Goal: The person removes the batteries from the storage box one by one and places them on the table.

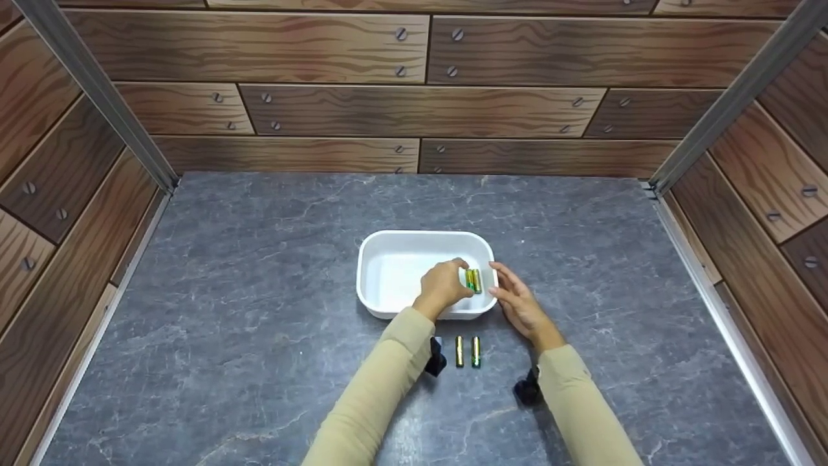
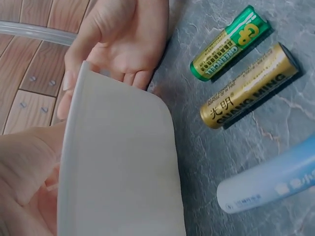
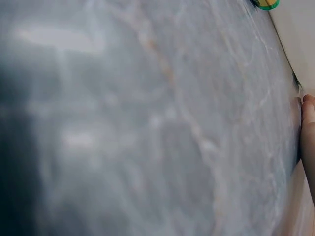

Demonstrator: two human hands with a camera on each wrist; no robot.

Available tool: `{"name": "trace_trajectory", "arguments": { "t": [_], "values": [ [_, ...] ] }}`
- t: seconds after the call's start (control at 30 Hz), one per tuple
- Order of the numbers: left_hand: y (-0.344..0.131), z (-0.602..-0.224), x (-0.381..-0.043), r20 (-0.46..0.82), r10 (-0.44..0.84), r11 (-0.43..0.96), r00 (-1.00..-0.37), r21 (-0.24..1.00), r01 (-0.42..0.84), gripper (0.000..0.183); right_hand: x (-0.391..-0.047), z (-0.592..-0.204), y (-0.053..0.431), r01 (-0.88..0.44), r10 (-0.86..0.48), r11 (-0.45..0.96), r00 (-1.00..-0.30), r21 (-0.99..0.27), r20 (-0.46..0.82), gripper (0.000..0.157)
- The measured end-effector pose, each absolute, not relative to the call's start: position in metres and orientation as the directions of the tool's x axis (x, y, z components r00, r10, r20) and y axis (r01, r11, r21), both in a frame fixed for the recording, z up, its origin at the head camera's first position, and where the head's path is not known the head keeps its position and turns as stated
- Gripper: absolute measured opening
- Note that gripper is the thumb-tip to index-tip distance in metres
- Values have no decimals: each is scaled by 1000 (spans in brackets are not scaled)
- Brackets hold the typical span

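A white plastic tub [image 1: 388, 304] sits mid-table. My left hand [image 1: 443, 285] reaches into its right half, thumb and a finger at the two ends of a green and gold battery [image 1: 469, 279]. A second battery [image 1: 477, 281] lies right beside that one in the tub. My right hand [image 1: 524, 310] holds the tub's right end, thumb and index finger over the rim; in the left wrist view its other fingers curl outside the wall [image 2: 123, 152]. In front of the tub lie a gold battery [image 2: 248, 88] and a green and gold one [image 2: 229, 44], side by side.
A light blue and white printed cylinder [image 2: 266, 177] lies left of the gold battery, mostly hidden by my left arm in the head view. Dark wrist cameras [image 1: 528, 390] hang under both sleeves. Wood-patterned walls [image 1: 323, 110] enclose the grey marbled tabletop [image 1: 259, 259].
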State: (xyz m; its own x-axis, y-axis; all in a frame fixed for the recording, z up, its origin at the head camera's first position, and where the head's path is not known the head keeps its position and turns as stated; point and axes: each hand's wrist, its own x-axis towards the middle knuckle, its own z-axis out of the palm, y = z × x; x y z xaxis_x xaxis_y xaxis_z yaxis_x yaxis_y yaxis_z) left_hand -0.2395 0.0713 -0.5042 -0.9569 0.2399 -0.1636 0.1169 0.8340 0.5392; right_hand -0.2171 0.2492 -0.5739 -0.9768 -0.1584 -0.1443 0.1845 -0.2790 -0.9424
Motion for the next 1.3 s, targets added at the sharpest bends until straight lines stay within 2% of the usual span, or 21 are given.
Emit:
{"name": "trace_trajectory", "arguments": {
  "t": [0.23,0.63,1.3],
  "values": [
    [79,-508,-243,-175,221,851,-959,516,102,52,-217,-573,249,178,-154,-273,-978,-945,-139,55],
    [85,-516,-247,-238,182,885,-954,462,54,62,-217,-574,248,169,-144,-289,-981,-942,-132,56],
    [88,-523,-249,-241,177,903,-954,425,60,52,-217,-575,250,166,-158,-286,-980,-944,-124,51]
  ]
}}
